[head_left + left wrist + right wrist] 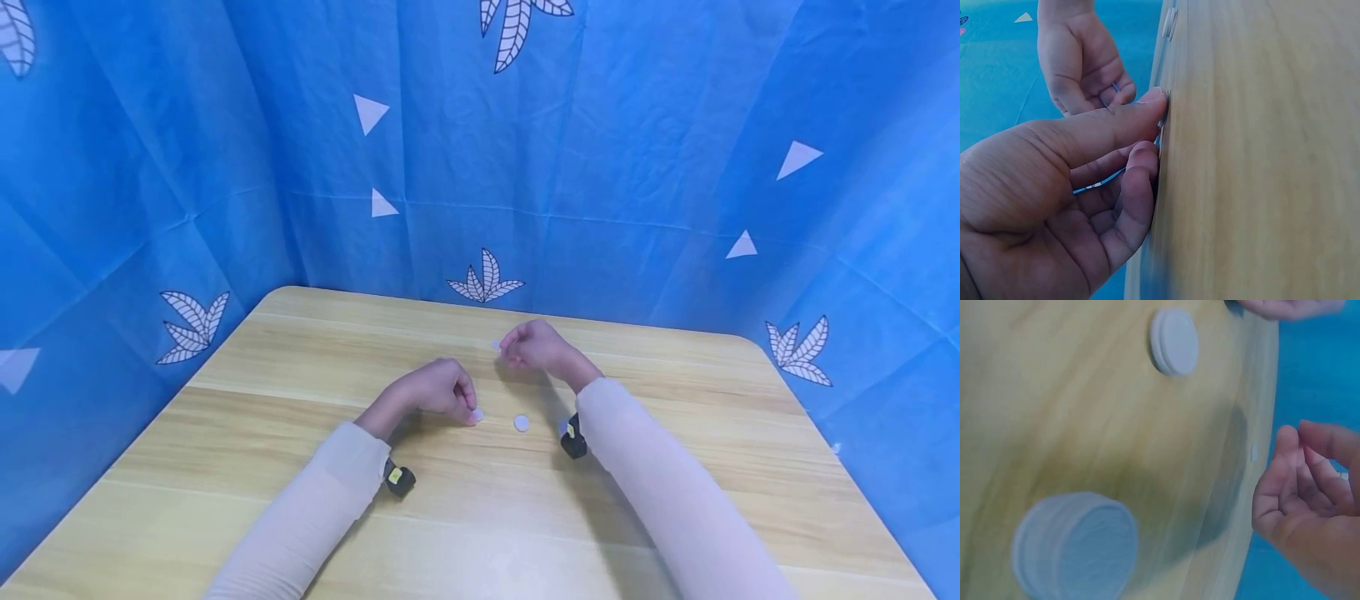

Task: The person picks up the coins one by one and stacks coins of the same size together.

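Observation:
My left hand [437, 390] is low over the wooden table, its thumb and fingers pinching the edge of a small white disc [479, 414]. In the left wrist view, the thumb tip of that left hand [1066, 162] meets the disc's thin edge against the tabletop. Farther back, my right hand [534, 343] hovers with loosely curled fingers. Its thumb and index tips come together in the right wrist view, where nothing shows between them. Just left of those fingertips lies another white disc [496, 345] on the table.
Between the hands lies a short stack of white discs [521, 423]. A taller stack [1079, 547] stands below the right wrist, partly hidden by its black camera [573, 440] in the head view. Blue patterned cloth [480, 150] hangs behind the wooden table [225, 467].

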Demonstrator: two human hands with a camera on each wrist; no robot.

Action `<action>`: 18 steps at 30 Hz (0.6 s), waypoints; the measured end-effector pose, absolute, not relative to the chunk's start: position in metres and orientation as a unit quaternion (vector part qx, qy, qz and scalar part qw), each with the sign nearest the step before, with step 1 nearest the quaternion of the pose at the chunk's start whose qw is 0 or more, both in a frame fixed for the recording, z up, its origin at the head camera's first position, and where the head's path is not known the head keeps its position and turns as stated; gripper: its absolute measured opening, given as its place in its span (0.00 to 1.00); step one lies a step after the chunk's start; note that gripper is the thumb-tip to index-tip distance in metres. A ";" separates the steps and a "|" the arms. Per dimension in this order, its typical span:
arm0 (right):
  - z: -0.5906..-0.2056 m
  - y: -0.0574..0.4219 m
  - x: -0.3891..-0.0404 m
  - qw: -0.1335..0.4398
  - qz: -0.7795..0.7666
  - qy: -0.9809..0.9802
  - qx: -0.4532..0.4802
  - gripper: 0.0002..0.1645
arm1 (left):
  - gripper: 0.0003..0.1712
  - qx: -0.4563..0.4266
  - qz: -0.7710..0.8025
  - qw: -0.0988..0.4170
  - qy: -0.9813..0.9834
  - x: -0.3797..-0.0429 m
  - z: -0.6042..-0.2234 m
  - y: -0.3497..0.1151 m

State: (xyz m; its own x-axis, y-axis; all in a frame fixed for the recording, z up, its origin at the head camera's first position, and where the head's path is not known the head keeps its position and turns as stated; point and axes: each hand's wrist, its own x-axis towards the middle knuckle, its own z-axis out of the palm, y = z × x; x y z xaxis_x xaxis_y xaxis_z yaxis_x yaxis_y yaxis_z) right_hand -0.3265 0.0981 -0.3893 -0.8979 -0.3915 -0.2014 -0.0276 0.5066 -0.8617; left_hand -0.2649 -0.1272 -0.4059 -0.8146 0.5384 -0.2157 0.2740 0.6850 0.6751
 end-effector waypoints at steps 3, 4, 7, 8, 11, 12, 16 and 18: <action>-0.390 0.097 -0.332 0.179 -0.491 0.845 -0.112 0.12 | 0.09 0.228 0.330 0.205 0.893 -0.264 -0.405 -0.127; -0.391 0.096 -0.334 0.177 -0.492 0.845 -0.109 0.12 | 0.09 0.228 0.330 0.205 0.893 -0.264 -0.405 -0.127; -0.394 0.094 -0.338 0.173 -0.490 0.848 -0.104 0.11 | 0.08 0.230 0.331 0.204 0.892 -0.262 -0.406 -0.128; -0.395 0.093 -0.339 0.169 -0.486 0.851 -0.104 0.11 | 0.09 0.231 0.331 0.203 0.892 -0.262 -0.406 -0.128; -0.399 0.090 -0.343 0.148 -0.459 0.870 -0.108 0.11 | 0.08 0.231 0.328 0.200 0.894 -0.263 -0.406 -0.129; -0.400 0.089 -0.345 0.140 -0.446 0.877 -0.108 0.11 | 0.08 0.232 0.326 0.199 0.895 -0.263 -0.407 -0.129; -0.404 0.085 -0.351 0.124 -0.409 0.898 -0.105 0.09 | 0.08 0.231 0.322 0.197 0.896 -0.264 -0.406 -0.128; -0.405 0.083 -0.353 0.122 -0.399 0.903 -0.102 0.10 | 0.08 0.232 0.324 0.198 0.896 -0.264 -0.406 -0.128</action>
